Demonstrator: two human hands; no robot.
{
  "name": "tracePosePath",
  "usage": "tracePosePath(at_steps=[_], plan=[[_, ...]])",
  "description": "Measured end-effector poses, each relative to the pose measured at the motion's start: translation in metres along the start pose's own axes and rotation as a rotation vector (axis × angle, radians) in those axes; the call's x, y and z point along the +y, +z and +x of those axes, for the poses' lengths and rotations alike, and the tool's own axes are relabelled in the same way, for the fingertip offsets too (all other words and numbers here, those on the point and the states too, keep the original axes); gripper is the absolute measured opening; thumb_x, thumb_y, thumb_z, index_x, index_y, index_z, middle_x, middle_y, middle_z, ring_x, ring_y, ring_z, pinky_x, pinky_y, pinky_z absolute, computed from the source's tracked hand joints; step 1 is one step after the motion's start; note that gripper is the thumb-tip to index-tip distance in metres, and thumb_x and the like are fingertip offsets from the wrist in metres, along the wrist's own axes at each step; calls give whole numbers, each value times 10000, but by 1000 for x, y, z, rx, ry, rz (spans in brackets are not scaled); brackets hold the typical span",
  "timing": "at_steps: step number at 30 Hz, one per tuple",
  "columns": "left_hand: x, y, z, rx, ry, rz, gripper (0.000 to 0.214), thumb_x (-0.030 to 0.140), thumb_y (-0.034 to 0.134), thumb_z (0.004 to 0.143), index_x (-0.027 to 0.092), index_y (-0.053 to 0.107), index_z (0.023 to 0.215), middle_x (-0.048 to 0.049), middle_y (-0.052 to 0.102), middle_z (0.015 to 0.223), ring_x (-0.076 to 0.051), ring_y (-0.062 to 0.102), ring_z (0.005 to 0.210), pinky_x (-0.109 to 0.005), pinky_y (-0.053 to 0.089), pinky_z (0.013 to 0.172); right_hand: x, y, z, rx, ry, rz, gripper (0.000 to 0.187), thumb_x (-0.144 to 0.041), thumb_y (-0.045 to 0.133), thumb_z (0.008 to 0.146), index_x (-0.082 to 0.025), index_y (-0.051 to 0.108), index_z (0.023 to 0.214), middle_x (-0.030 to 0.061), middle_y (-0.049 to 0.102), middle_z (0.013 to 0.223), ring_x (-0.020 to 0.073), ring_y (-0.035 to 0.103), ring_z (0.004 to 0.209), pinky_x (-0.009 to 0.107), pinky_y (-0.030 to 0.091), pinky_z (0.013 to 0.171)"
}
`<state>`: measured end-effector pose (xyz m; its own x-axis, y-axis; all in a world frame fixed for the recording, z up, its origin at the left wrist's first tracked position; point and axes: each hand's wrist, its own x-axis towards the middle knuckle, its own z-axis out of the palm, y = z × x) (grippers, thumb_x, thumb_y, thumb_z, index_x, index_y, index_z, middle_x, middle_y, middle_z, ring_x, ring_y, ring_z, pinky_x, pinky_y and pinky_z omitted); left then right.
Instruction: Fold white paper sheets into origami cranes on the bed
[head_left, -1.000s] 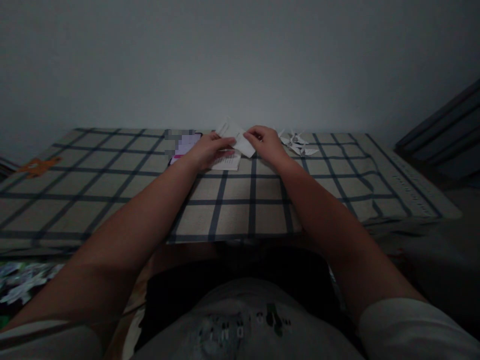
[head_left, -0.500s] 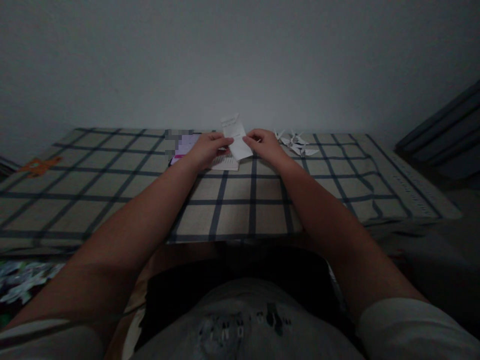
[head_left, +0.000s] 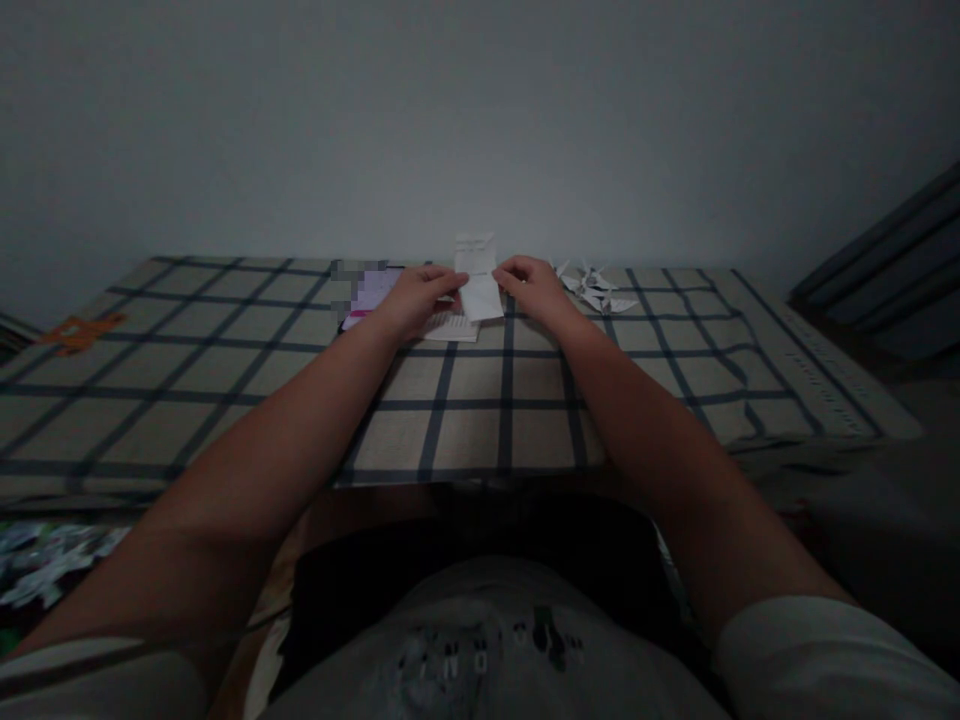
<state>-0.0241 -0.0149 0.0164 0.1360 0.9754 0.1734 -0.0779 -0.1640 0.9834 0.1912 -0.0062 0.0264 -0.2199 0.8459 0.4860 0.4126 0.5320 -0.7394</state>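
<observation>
**Watch: uneven pull on the folded paper [head_left: 478, 292]**

Far left of the fingers: orange item [head_left: 82, 332] on the surface [head_left: 465, 435], well clear. Low risk.

Just left of the left fingers: device with a purple screen [head_left: 373, 292]. Wrist is close; a sideways slip could nudge it.

Left hand [head_left: 416, 300]: thumb and fingers pinching the paper's left edge. Too hard a squeeze could put in a stray crease.

Below the left fingertips: printed paper [head_left: 459, 330], partly under the hand. Could drag along if the hand shifts.

Between both sets of fingertips: the folded paper, held up, long side roughly upright. Looks thin; opposed tugs could skew or tear it.

Right hand [head_left: 534, 288]: thumb and index look to be pinching the right edge, near the tips only. Shallow hold, so could slip.

Right of the right fingers: folded paper figures [head_left: 600, 290], near the knuckles. Outward swing could crush them.
</observation>
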Motion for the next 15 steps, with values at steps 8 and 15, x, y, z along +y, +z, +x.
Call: tracePosePath(at_steps=[8, 15], plan=[[2, -2, 1, 24, 18, 60, 381, 448, 918, 642, 143, 739, 783, -38, 711, 772, -135, 647, 726, -303, 578, 810, 0, 0, 0, -53, 5, 66, 177, -304, 624, 924, -194, 630, 786, 9, 656, 802, 161, 564, 777, 307, 454, 771], [5, 0, -2, -4, 18, 35, 370, 438, 894, 653, 147, 732, 816, -33, 725, 823, -129, 650, 745, -274, 550, 749, -6, -1, -2, -71, 28, 41, 154, -247, 631, 912, -180, 618, 774, 2, 618, 775, 143, 522, 738, 290, 405, 732]])
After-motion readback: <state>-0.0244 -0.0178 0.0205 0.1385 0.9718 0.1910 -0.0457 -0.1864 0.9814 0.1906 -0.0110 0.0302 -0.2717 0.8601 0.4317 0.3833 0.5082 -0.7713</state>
